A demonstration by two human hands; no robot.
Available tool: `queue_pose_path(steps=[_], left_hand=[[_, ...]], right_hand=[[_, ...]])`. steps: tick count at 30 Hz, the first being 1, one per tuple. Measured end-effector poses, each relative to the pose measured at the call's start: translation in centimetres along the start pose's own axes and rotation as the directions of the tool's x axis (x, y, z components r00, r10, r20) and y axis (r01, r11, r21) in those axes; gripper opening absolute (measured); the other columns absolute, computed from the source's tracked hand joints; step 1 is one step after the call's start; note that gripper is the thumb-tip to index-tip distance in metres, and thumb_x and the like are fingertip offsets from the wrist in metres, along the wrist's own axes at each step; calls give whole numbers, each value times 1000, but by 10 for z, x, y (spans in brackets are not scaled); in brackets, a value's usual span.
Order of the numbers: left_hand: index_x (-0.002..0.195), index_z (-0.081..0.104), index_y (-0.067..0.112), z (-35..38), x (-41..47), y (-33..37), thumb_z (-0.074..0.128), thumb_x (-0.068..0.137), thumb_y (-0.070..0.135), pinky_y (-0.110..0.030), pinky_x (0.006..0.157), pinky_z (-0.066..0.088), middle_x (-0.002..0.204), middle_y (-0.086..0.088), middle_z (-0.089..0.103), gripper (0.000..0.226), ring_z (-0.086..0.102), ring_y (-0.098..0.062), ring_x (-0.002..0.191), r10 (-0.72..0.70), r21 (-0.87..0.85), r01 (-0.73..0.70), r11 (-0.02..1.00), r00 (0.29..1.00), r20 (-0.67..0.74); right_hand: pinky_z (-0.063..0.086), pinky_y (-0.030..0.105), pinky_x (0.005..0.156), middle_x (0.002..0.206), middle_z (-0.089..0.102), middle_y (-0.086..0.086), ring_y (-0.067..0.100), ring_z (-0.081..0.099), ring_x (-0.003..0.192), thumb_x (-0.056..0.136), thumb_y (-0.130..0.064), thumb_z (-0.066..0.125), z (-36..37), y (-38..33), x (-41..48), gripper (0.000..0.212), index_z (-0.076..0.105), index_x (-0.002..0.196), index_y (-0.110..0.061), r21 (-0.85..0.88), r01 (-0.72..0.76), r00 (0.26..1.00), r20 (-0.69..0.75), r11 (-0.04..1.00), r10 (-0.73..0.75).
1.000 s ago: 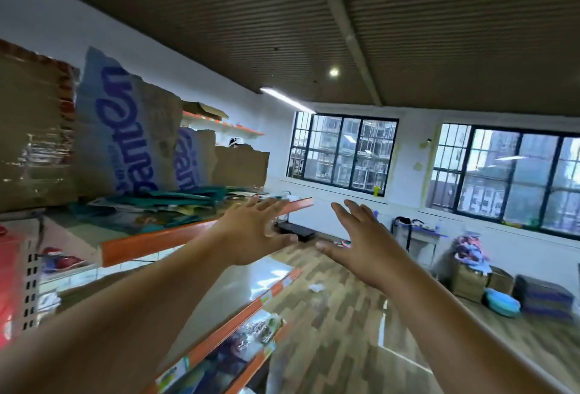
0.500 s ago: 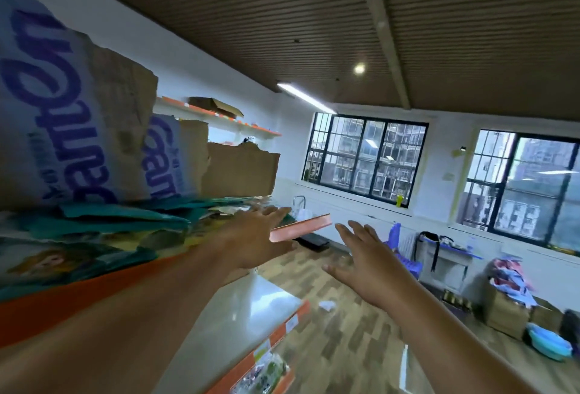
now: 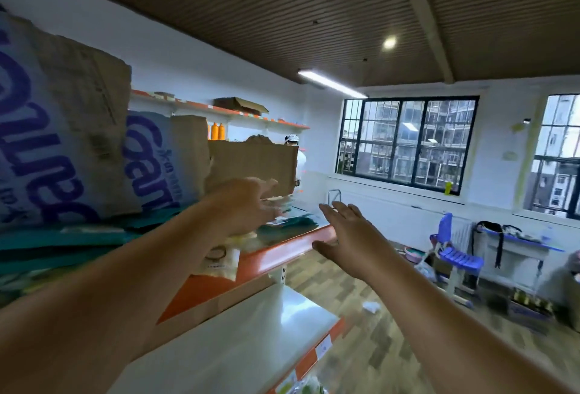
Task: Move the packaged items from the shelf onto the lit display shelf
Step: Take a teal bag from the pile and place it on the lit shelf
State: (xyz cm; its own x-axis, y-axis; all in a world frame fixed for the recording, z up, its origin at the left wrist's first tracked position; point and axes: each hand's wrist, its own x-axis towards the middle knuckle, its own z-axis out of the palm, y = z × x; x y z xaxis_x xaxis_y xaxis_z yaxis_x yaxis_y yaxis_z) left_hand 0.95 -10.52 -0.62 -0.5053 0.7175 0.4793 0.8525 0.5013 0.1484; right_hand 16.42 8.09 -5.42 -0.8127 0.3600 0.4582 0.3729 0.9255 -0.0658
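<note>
Advanced since half a second ago, the left hand [image 3: 241,213] is now carried over the orange shelf edge [image 3: 282,252]. It is held above the flat teal packets [image 3: 62,244], which are stacked beneath it and to its left, in front of the printed cartons [image 3: 62,130]. Its fingers are spread and blurred; nothing is seen gripped, and contact cannot be told. To its right, the right hand [image 3: 348,236] is held open and empty just beside the shelf edge. A pickup is judged imminent. No packet is lifted yet, and the lit display shelf cannot be made out.
</note>
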Motion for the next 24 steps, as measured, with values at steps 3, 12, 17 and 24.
queue_pose_path(steps=[3,12,17,24], left_hand=[[153,40,36,5,21,-7,61,91,64,-35,108,42,157,4,45,71,48,-21,137,-57,84,54,995,998,25],[129,66,32,66,88,16,66,89,52,-32,85,53,125,8,69,45,62,-12,98,-111,251,78,965,986,120],[113,68,32,114,107,18,63,86,49,-43,90,45,109,7,69,32,60,-16,97,-96,498,66,865,995,35],[86,70,29,124,110,24,56,95,31,-34,76,34,89,10,69,17,59,-12,81,-11,565,88,821,990,-138]], right_hand=[[32,45,116,165,23,-1,25,20,152,93,-55,58,20,13,33,75,24,156,-32,25,60,998,-23,998,-60],[50,39,99,136,54,-4,19,46,128,83,-41,74,75,70,152,52,56,131,-30,61,304,952,-64,951,-300],[54,34,85,120,61,-3,18,60,103,80,-31,75,94,90,188,37,62,114,-27,182,396,917,-41,900,-396],[54,36,87,119,68,-5,16,64,103,74,-29,77,109,92,206,53,63,125,-32,350,509,850,-58,786,-524]])
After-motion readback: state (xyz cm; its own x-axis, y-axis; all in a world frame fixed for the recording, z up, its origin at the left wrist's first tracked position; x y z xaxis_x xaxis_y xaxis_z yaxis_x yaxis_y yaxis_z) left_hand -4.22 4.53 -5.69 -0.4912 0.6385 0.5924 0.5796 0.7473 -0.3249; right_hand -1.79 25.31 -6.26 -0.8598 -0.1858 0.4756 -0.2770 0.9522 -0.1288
